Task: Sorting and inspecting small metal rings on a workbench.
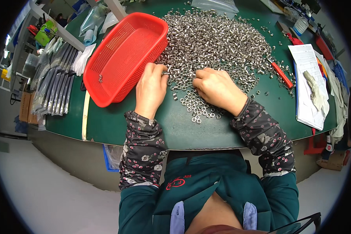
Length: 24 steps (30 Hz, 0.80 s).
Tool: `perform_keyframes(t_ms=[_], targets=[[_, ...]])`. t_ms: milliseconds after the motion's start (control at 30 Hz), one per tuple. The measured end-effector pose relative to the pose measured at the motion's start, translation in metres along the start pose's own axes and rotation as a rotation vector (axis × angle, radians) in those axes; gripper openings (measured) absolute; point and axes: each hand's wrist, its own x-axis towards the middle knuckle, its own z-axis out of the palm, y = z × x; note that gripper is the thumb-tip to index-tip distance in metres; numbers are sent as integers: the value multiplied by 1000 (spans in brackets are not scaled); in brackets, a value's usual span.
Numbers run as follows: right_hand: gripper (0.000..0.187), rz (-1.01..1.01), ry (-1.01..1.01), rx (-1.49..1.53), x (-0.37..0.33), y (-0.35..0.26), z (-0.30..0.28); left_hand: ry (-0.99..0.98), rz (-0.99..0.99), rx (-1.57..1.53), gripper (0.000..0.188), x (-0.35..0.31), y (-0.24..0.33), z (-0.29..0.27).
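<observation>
A wide heap of small shiny metal rings (222,43) covers the middle of the green table. My left hand (150,89) is at the heap's left edge, beside the red basket, its thumb and fingers closed on a small metal ring (165,73). Over the near part of the heap, my right hand (219,86) has its fingers curled down and closed; whatever they hold is hidden beneath them. Loose rings (197,105) lie in a thin layer between and below my hands. Tilted at the left, the red perforated basket (123,54) has a few rings on its bottom.
A red-handled tool (281,75) lies right of the heap. Beyond it are papers (306,74) with a whitish glove (316,91) on top. Bagged dark parts (56,87) and white gloves (82,60) sit left of the basket. The green table's (199,136) near edge runs before my body.
</observation>
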Motion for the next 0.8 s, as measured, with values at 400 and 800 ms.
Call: perform_keyframes(t_ms=[400, 800], targets=[[19, 133, 101, 109, -2, 4, 5, -299, 119, -203, 18, -7, 11, 4], [22, 130, 62, 98, -21, 10, -10, -348, 303, -7, 39, -10, 11, -2]])
